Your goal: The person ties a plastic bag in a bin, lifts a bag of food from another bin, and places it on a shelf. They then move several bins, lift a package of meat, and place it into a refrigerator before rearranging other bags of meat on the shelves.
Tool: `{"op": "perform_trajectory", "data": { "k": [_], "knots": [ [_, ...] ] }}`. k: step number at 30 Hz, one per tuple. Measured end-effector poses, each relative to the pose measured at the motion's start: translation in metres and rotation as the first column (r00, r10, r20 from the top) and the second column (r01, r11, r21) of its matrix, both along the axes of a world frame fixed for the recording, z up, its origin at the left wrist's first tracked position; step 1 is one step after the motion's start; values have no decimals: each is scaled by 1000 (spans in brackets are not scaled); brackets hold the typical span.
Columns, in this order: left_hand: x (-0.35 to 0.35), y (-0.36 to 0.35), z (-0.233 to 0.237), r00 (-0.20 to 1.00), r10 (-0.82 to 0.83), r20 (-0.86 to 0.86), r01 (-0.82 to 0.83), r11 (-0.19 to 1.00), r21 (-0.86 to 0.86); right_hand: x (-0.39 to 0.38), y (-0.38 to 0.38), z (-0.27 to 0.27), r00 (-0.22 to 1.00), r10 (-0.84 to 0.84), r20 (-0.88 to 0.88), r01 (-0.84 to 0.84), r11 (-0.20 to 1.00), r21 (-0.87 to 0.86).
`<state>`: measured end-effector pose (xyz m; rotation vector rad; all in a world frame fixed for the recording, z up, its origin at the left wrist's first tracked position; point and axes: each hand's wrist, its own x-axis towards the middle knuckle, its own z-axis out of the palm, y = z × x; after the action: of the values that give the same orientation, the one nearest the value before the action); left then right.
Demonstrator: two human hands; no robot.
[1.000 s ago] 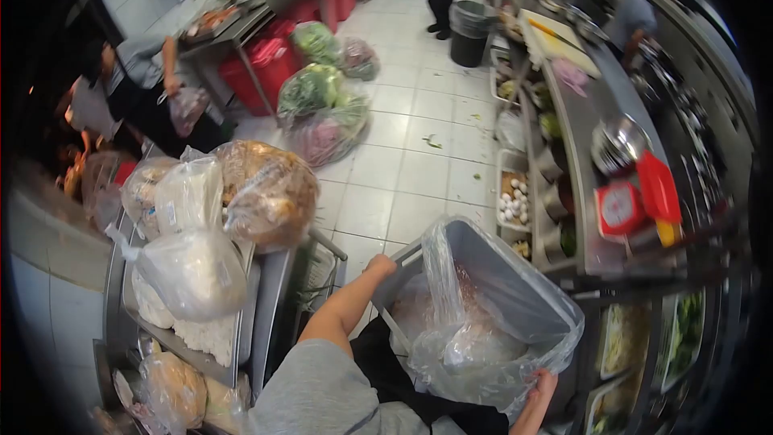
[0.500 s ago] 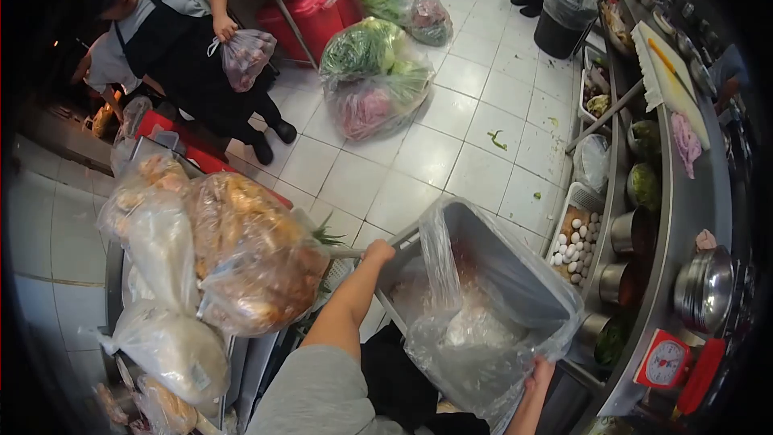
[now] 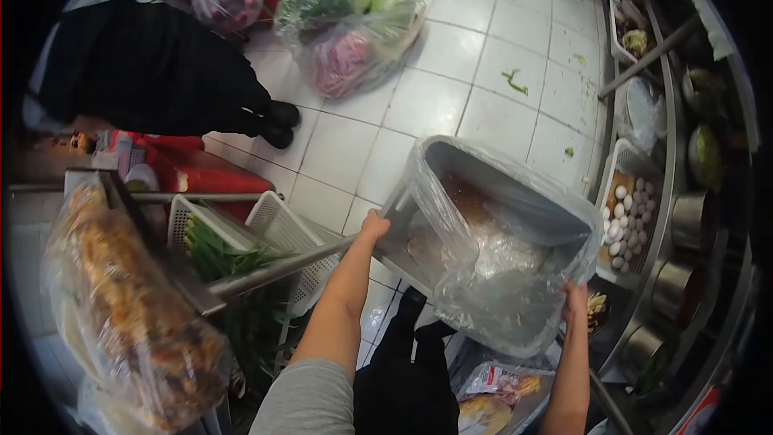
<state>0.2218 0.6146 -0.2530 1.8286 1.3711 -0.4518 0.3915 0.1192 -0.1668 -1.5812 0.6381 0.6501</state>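
A grey plastic tub (image 3: pixel 515 171), lined with a clear plastic bag, is held tilted in front of me. Reddish liquid and wet crumpled plastic (image 3: pixel 499 250) lie inside it. My left hand (image 3: pixel 375 228) is closed round the tub's left rim. On the right, my right hand (image 3: pixel 575 300) grips the near right edge, with the liner's plastic beside the fingers. Below the tub, near my legs, another container (image 3: pixel 531 403) holds packaged food.
A large bag of orange-brown food (image 3: pixel 129 306) lies on the left. White baskets (image 3: pixel 278 221) with green leaves stand beside it. A person (image 3: pixel 145 72) holds a bag (image 3: pixel 225 2) at upper left. Vegetable bags (image 3: pixel 350 24) sit on the tiles. Shelves with eggs (image 3: pixel 628 217) line the right.
The view has tilted down and shifted. The tub has swung away from my body, showing my legs and the container below. Both hands keep their hold on it. The other person appears nearer.
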Motion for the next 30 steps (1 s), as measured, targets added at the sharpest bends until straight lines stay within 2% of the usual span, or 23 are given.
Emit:
{"op": "perform_trajectory", "data": {
  "k": [3,5,7,9,12,14,16,18,20,21,22,23,25,26,27,29,30],
  "knots": [
    [-3,11,-40,999,31,-38,-31,999,17,3,0,-51,999,48,-13,-49,998,-31],
    [-19,15,-53,998,66,-9,-66,998,3,-5,12,-57,988,151,14,-149,985,-88],
    [-27,24,-59,994,104,37,-104,995,-7,-12,25,-75,992,127,13,-125,989,-74],
    [-36,38,-65,990,76,118,-84,994,66,-7,48,-75,987,159,-3,-159,980,-119],
    [-37,56,-50,1000,7,-15,-4,978,211,-5,75,-96,961,270,54,-262,957,-125],
    [-24,61,-7,903,-240,-356,340,906,252,-5,97,-110,947,320,43,-307,934,-186],
    [-10,45,28,838,-206,-506,373,892,254,-12,110,-139,917,399,-19,-390,884,-258],
    [-14,25,20,891,-60,-449,275,859,431,-16,134,-131,882,465,-78,-465,831,-304],
    [-18,-9,34,940,-200,-277,311,834,456,-24,162,-116,867,490,-89,-491,810,-322],
    [-22,-29,44,923,-316,-219,383,796,468,-30,172,-114,865,495,-79,-491,806,-330],
    [-26,-50,53,892,-408,-194,449,755,478,-39,182,-105,891,453,-9,-436,852,-289],
    [-32,-69,58,885,-435,-163,458,757,465,-49,186,-95,911,409,60,-384,891,-243],
    [-48,-106,70,934,-348,-81,349,843,408,-71,184,-90,872,462,161,-435,883,-178],
    [-59,-122,73,951,-302,-65,303,868,393,-79,179,-72,814,580,42,-567,808,-159],
    [-69,-138,82,941,-333,-64,330,855,401,-89,171,-55,728,681,-76,-685,718,-122],
    [-84,-165,105,894,-442,-73,435,821,370,-125,148,-33,621,776,-108,-783,608,-132],
    [-89,-175,121,851,-519,-81,514,792,331,-148,132,-27,638,759,-131,-770,624,-137]
  ]
}}
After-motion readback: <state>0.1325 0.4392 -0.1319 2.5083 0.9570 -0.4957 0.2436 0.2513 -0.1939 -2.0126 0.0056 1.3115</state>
